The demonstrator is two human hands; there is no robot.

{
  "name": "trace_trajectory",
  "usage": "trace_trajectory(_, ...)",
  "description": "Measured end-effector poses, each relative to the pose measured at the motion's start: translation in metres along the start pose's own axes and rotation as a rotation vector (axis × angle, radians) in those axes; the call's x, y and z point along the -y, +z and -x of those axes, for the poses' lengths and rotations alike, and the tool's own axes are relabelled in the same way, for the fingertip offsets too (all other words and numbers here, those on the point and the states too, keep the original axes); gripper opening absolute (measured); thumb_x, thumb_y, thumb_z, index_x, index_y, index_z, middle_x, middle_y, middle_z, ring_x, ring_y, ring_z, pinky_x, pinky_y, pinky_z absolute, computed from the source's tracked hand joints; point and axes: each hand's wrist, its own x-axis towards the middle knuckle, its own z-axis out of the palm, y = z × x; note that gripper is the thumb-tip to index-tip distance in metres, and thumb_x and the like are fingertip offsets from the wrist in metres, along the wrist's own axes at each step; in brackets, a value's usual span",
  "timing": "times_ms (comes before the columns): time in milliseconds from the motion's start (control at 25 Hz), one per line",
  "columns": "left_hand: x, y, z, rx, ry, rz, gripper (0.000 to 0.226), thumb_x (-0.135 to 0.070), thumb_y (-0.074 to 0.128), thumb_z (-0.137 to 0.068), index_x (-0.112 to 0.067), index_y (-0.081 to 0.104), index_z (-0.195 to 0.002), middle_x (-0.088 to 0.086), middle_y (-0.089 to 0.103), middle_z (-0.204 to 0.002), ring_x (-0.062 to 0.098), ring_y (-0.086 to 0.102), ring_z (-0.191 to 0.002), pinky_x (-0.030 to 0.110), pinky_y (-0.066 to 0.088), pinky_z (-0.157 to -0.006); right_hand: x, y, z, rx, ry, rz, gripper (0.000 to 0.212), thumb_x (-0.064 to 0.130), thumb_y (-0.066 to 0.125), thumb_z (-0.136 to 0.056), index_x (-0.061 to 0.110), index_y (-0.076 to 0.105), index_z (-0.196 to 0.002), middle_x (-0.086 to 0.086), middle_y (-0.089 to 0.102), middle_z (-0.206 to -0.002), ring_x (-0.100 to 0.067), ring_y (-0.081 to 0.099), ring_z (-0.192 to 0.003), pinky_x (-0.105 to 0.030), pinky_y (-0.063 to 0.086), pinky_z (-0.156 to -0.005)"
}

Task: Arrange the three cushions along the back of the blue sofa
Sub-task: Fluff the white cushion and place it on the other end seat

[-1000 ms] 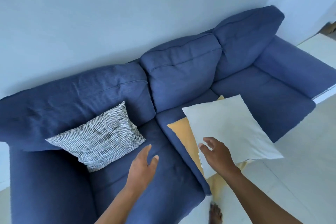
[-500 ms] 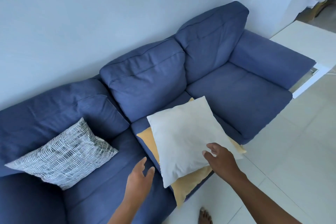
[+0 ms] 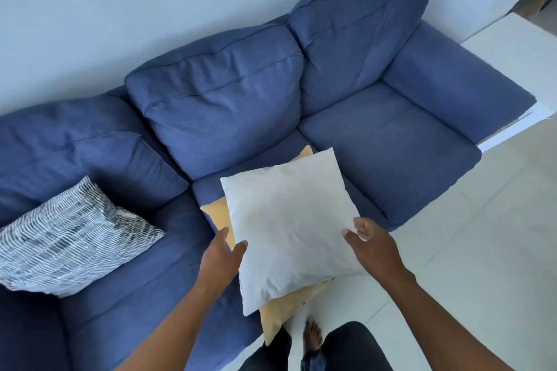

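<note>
A plain white cushion (image 3: pixel 289 226) lies tilted on a yellow cushion (image 3: pixel 284 307), both at the front edge of the blue sofa's (image 3: pixel 211 105) middle seat and overhanging the floor. A grey-and-white patterned cushion (image 3: pixel 66 238) leans against the left backrest. My left hand (image 3: pixel 221 254) is at the white cushion's left edge, thumb resting on it and fingers spread. At the same cushion's right edge is my right hand (image 3: pixel 372 245), fingers apart and not closed on it.
The sofa stands against a pale wall. A white table or counter (image 3: pixel 518 45) sits beside the right armrest (image 3: pixel 452 81). Pale tiled floor (image 3: pixel 482 235) lies in front, with my bare foot (image 3: pixel 313 337) near the yellow cushion's overhanging corner.
The view has shifted right along the sofa. My left hand has moved from the seat to the white cushion's left edge, and my right hand has slid from its lower edge to its right side.
</note>
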Motion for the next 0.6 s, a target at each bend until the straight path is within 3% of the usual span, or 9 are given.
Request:
trace_trajectory(80,0.005,0.009,-0.026,0.030,-0.080,0.025,0.063,-0.044,0.063,-0.090,0.000,0.047,-0.132,0.011,0.065,-0.100,0.031,0.063,-0.103,0.045,0.051,-0.086,-0.005,-0.003,-0.027,-0.012,0.038,0.014,0.061,0.036,0.066,-0.096,0.013,0.049,-0.150,0.000,0.054,-0.154,-0.018,0.051,-0.140,-0.032,0.040,-0.106)
trace_trajectory(200,0.010,0.022,-0.051,0.047,-0.174,0.071,0.070,-0.052,0.066,-0.084,0.002,0.050,-0.126,0.024,0.064,-0.113,0.039,0.063,-0.107,0.045,0.051,-0.081,-0.022,0.006,-0.060,-0.026,0.127,0.020,0.074,0.044,0.068,-0.093,0.015,0.041,-0.155,-0.004,0.046,-0.160,-0.025,0.045,-0.146,-0.041,0.038,-0.114)
trace_trajectory(240,0.008,0.023,-0.055,0.049,-0.202,0.110,0.069,-0.054,0.067,-0.081,0.000,0.052,-0.121,0.021,0.063,-0.104,0.036,0.064,-0.100,0.042,0.050,-0.078,-0.025,0.008,-0.069,-0.055,0.152,0.021,0.079,0.047,0.069,-0.091,0.015,0.038,-0.157,-0.005,0.043,-0.162,-0.028,0.043,-0.147,-0.044,0.037,-0.115)
trace_trajectory(320,0.008,0.032,-0.059,0.034,-0.288,0.221,0.047,-0.051,0.071,-0.082,-0.011,0.054,-0.097,0.001,0.053,-0.083,0.021,0.055,-0.079,0.031,0.044,-0.067,-0.036,0.009,-0.094,-0.066,0.207,0.058,0.094,0.057,0.071,-0.085,0.016,0.031,-0.159,-0.006,0.037,-0.165,-0.031,0.039,-0.148,-0.048,0.035,-0.117)
trace_trajectory(400,0.008,0.046,-0.059,0.068,-0.354,0.355,0.035,-0.046,0.075,-0.085,-0.019,0.056,-0.098,-0.007,0.058,-0.087,0.014,0.058,-0.080,0.027,0.045,-0.064,-0.045,0.007,-0.115,0.019,0.365,0.092,0.107,0.072,0.069,-0.075,0.018,0.030,-0.159,-0.004,0.038,-0.163,-0.033,0.041,-0.146,-0.051,0.034,-0.117)
trace_trajectory(480,0.009,0.065,-0.056,0.120,-0.445,0.479,0.055,-0.052,0.078,-0.078,-0.017,0.064,-0.118,-0.002,0.072,-0.107,0.020,0.068,-0.096,0.035,0.055,-0.078,-0.054,0.010,-0.123,0.176,0.468,0.082,0.104,0.079,0.067,-0.069,0.017,0.044,-0.150,-0.003,0.052,-0.148,-0.031,0.052,-0.131,-0.046,0.042,-0.109)
trace_trajectory(600,0.006,0.075,-0.047,0.094,-0.417,0.491,0.067,-0.058,0.079,-0.071,-0.020,0.067,-0.124,0.001,0.075,-0.117,0.027,0.070,-0.107,0.049,0.055,-0.099,-0.057,0.010,-0.121,0.300,0.333,0.024,0.074,0.065,0.075,-0.075,0.017,0.062,-0.130,0.000,0.068,-0.125,-0.026,0.064,-0.112,-0.043,0.050,-0.099)
